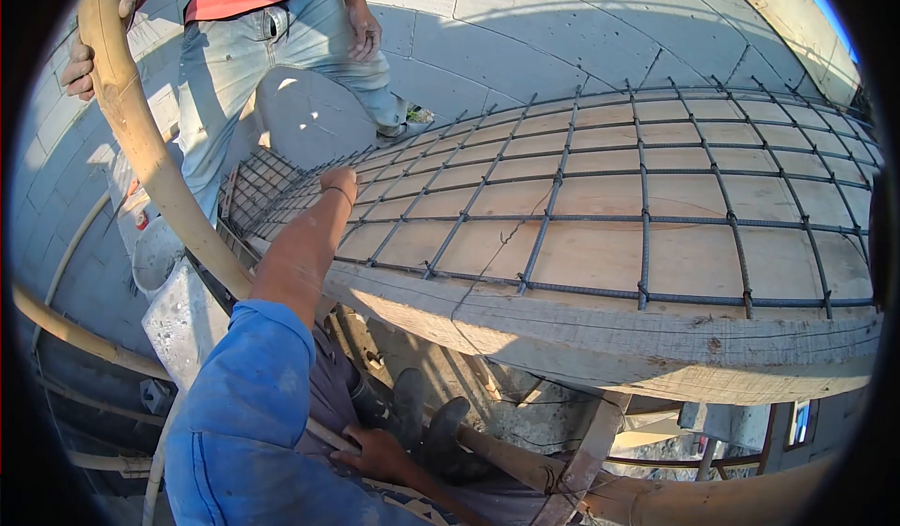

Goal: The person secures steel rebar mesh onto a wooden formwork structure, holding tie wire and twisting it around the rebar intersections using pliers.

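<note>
- My left hand (339, 186), on a bare forearm below a blue sleeve, reaches to the near edge of a dark grey grid of ribbed steel bars (644, 217). Its fingers are hidden behind the back of the hand; I cannot tell whether they close on a bar.
- The grid spreads beyond those fingers and far off to their right, over pale, flat wooden boards (595, 254) edged by a thick, rough timber beam (600, 338).
- My right hand (375, 456) is well below the left, its fingers wrapped round a thin, pale, straight rod (328, 436).
- I judge the grid heavy and stiff as a whole, with a single bar springing slightly between crossings. The ribs should resist slipping but scrape skin; nothing about it looks fragile.
- I would take hold mid-bar, just right of the left fingers, keeping clear of cut ends and the thin, dark, bent wire (506, 238) further right.
- Beyond the left fingers, a person in a red top and faded jeans (220, 81) stands with one hand at a thick, tan wooden pole (145, 132).
</note>
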### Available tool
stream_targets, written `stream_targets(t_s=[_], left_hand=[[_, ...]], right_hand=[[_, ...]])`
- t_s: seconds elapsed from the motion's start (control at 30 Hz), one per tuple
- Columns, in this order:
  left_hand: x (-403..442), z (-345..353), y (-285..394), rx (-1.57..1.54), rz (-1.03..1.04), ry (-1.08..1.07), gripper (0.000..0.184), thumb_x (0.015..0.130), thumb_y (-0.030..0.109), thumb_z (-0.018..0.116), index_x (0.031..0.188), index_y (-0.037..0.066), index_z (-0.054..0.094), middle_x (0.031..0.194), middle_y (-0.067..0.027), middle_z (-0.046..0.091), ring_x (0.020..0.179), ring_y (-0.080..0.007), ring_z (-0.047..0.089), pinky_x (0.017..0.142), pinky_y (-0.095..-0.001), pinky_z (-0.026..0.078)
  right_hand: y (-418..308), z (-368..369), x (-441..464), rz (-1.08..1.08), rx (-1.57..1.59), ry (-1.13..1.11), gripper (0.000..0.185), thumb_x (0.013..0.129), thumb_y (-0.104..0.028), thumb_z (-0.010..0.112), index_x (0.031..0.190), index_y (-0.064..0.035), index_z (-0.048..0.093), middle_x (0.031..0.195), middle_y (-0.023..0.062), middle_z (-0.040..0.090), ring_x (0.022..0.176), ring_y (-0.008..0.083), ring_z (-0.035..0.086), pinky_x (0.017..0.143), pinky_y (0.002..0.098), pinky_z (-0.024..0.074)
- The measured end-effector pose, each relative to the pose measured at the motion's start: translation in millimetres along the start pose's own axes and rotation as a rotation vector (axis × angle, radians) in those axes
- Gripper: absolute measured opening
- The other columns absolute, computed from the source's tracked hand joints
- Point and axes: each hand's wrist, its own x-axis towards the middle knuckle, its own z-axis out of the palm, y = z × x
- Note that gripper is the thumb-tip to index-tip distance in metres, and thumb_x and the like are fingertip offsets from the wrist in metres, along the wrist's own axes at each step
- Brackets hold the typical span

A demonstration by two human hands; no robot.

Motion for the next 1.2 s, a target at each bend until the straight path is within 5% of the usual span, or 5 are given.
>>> stream_targets(t_s=[0.13,0.2,0.63,0.9,1.2], left_hand=[[6,-7,12,-0.218,-0.088,-0.044,0.029,0.094,0.025,0.064,0.106,0.001,0.073,0.104,-0.0102,0.075,0.094,-0.0202,0.071,0.075,-0.0333,0.057],[3,-23,38,-1.746,-0.941,0.185,0.027,0.092,0.016,0.065,0.109,-0.005,0.068,0.106,-0.0149,0.072,0.094,-0.0271,0.071,0.078,-0.0342,0.057],[-33,-54,64,-1.764,-0.688,0.093,0.017,0.093,0.006,0.065,0.103,-0.008,0.063,0.106,-0.0182,0.068,0.078,-0.0245,0.073,0.062,-0.0297,0.056],[-88,-128,-8,-1.474,0.251,0.357,0.024,0.094,0.013,0.069,0.083,-0.008,0.069,0.072,-0.0112,0.07,0.067,-0.0174,0.072,0.058,-0.0275,0.055],[-95,-250,-50,-1.411,0.284,0.584,0.022,0.092,0.012,0.072,0.09,-0.01,0.072,0.079,-0.0131,0.072,0.069,-0.0174,0.072,0.063,-0.0247,0.059]], right_hand=[[-2,-4,0,0.01,0.012,-0.02,0.062,0.087,-0.054,0.067,0.122,-0.0033,0.061,0.102,0.024,0.069,0.097,0.0416,0.067,0.086,0.0481,0.0512],[-3,-5,-1,0.022,0.004,-0.044,0.063,0.087,-0.054,0.067,0.123,-0.003,0.061,0.104,0.0241,0.069,0.099,0.0412,0.067,0.087,0.0476,0.0516],[2,0,-2,-0.024,0.0,0.033,0.059,0.088,-0.056,0.066,0.117,-0.0056,0.061,0.097,0.0241,0.069,0.094,0.0425,0.067,0.082,0.0488,0.0511],[-14,1,-10,-0.019,-0.158,-0.015,0.057,0.092,-0.051,0.062,0.125,-0.005,0.056,0.101,0.0248,0.068,0.098,0.043,0.066,0.084,0.0525,0.0505],[-25,4,-18,-0.05,-0.181,0.083,0.051,0.09,-0.051,0.065,0.112,-0.005,0.059,0.092,0.0226,0.069,0.093,0.0427,0.066,0.081,0.052,0.0499]])
